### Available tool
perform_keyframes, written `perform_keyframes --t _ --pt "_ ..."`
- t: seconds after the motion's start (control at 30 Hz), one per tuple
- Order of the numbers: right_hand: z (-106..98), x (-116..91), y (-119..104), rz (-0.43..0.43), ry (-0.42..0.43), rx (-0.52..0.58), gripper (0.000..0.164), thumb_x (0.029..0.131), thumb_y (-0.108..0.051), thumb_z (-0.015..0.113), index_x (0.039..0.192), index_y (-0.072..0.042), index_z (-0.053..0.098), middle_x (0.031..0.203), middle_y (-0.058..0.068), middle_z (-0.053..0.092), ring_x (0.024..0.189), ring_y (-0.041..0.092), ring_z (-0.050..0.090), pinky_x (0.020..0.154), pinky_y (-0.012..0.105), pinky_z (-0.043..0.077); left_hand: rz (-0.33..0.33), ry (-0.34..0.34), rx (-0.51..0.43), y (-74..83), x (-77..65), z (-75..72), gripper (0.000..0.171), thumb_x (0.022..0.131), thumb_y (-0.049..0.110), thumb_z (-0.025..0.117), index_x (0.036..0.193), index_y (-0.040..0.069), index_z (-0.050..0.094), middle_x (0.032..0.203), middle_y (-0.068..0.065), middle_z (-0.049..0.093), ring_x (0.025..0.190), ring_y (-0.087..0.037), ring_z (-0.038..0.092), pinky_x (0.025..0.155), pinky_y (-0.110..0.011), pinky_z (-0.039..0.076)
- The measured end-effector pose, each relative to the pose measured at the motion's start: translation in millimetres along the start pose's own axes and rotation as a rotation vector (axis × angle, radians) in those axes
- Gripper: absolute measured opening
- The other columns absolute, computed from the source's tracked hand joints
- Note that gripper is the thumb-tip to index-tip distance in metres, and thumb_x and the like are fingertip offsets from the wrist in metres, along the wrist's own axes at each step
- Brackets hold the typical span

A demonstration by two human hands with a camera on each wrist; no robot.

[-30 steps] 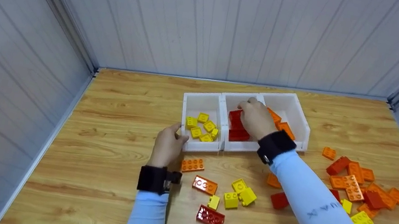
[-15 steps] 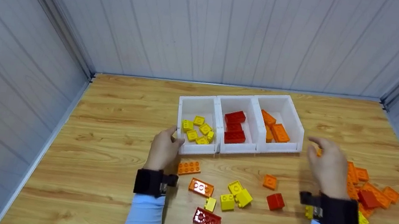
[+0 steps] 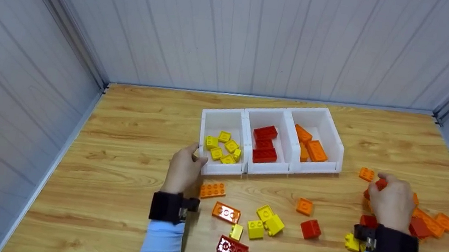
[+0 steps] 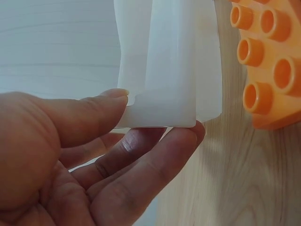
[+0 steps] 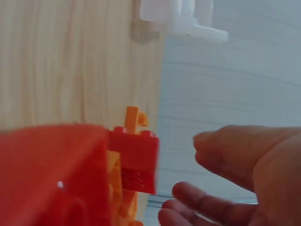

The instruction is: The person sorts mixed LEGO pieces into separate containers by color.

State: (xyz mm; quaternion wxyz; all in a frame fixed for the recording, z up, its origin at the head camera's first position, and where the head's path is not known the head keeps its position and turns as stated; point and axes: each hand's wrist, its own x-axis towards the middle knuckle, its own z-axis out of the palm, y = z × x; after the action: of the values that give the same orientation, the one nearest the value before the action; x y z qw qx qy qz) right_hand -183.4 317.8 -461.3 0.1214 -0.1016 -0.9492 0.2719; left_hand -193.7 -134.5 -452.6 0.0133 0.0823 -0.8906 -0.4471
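At the front left corner of the leftmost white bin (image 3: pixel 222 170), my left hand (image 3: pixel 182 171) pinches the wall, thumb on one side and fingers on the other (image 4: pixel 127 160). Yellow bricks (image 3: pixel 216 153) lie in that bin. An orange eight-stud brick (image 3: pixel 213 190) lies just in front of it. My right hand (image 3: pixel 395 202) is over the brick pile at the right. The right wrist view shows its thumb and fingers parted near a red brick (image 5: pixel 136 160), holding nothing. Another red brick (image 5: pixel 51 174) looms large in that view.
The middle bin (image 3: pixel 269 168) holds red bricks, the right bin (image 3: pixel 316 167) orange ones. Loose on the wooden table (image 3: pixel 117 216) lie yellow bricks (image 3: pixel 255 229), a dark red brick (image 3: pixel 232 249), a small red brick (image 3: pixel 310 229) and orange bricks (image 3: pixel 304 206). Panel walls surround it.
My right hand has left the middle bin and moved right to the brick pile. The red bricks in that bin are uncovered. My left hand keeps its grip on the left bin.
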Motion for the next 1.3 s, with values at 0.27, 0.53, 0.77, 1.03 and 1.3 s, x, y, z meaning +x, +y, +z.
perform_keyframes --t 0.27,0.53,0.77,1.03,1.3 --pt "9.7 0.3 -0.7 0.062 -0.05 0.003 0.042 0.091 -0.005 0.065 0.127 0.013 0.056 0.119 0.042 0.044 0.111 0.056 0.042 0.083 0.064 0.043 0.046 -0.005 0.004 -1.4 -0.4 -1.0 0.05 0.097 0.01 0.064 0.143 0.0 0.05 0.088 -0.009 0.068 0.071 -0.019 0.061 0.059 -0.031 0.048" --pt "3.5 3.5 10.1 0.117 -0.104 -0.003 0.039 0.093 -0.006 0.061 0.128 0.011 0.056 0.12 0.04 0.053 0.101 0.055 0.05 0.079 0.06 0.044 -0.006 -0.018 -0.005 1.9 1.2 -1.8 0.051 0.098 0.011 0.063 0.146 0.002 0.047 0.093 -0.009 0.067 0.076 -0.02 0.061 0.061 -0.031 0.05" --pt "-1.9 -1.0 6.2 0.1 -0.071 0.014 0.039 0.094 -0.008 0.061 0.129 0.009 0.058 0.118 0.035 0.059 0.085 0.047 0.056 0.073 0.051 0.046 -0.014 -0.019 -0.001 1.0 1.9 -0.9 0.052 0.097 0.011 0.064 0.145 0.001 0.048 0.093 -0.01 0.067 0.076 -0.02 0.061 0.062 -0.031 0.049" --pt "-9.3 -9.9 -40.0 -0.126 0.151 0.126 0.033 0.089 -0.002 0.066 0.121 0.003 0.066 0.104 0.028 0.066 0.08 0.038 0.061 0.065 0.038 0.042 -0.015 -0.026 -0.012 -0.8 1.2 -1.4 0.053 0.098 0.012 0.063 0.146 0.0 0.045 0.093 -0.009 0.066 0.075 -0.02 0.06 0.061 -0.031 0.049" --pt "19.9 -24.4 -111.0 -0.534 0.21 0.219 0.038 0.079 0.005 0.078 0.116 0.005 0.069 0.096 0.022 0.066 0.078 0.032 0.066 0.066 0.043 0.056 -0.008 -0.023 -0.001 -0.7 2.0 -1.2 0.051 0.097 0.012 0.064 0.144 0.002 0.049 0.091 -0.009 0.067 0.073 -0.02 0.059 0.061 -0.031 0.048"
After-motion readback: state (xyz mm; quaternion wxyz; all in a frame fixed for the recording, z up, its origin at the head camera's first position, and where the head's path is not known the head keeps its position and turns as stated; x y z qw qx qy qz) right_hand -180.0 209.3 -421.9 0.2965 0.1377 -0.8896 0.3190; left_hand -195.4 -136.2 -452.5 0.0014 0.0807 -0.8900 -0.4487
